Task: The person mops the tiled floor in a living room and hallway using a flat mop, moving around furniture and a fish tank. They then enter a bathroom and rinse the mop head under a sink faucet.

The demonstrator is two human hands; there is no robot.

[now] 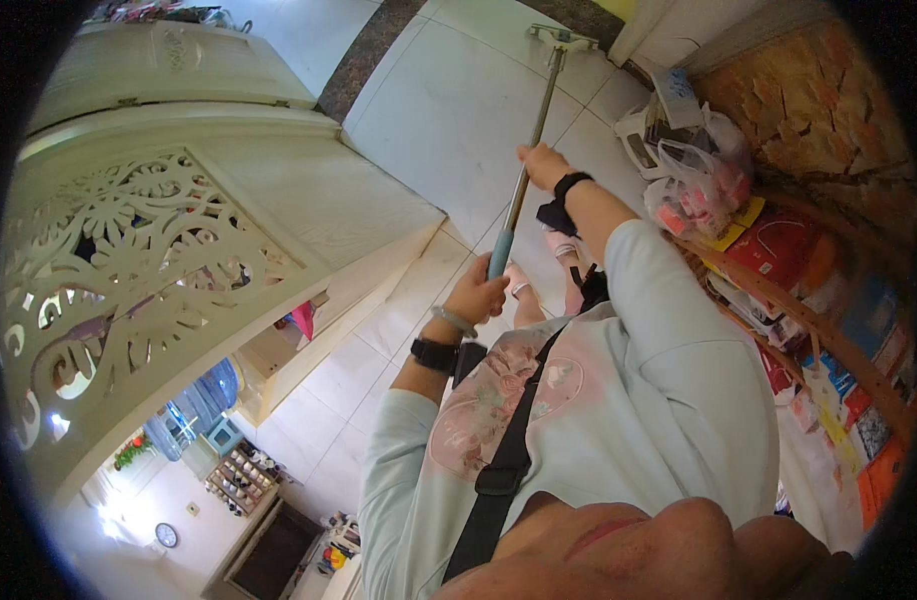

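Note:
My left hand is closed round the blue-grey grip at the near end of a metal-poled floor mop. Farther along the pole, my right hand wraps round the bare metal. The mop's wide, pale head lies on the white floor tiles at the top, near a dark stone border strip. A bracelet and a black watch are on my left wrist; a black band is round the right one. My feet, in pink footwear, show below the pole.
A white cabinet with a carved openwork panel stands at left. At right, plastic bags, boxes and packets crowd a wooden rack beside a rough brown wall. Water bottles, a small shelf and a wall clock show at lower left.

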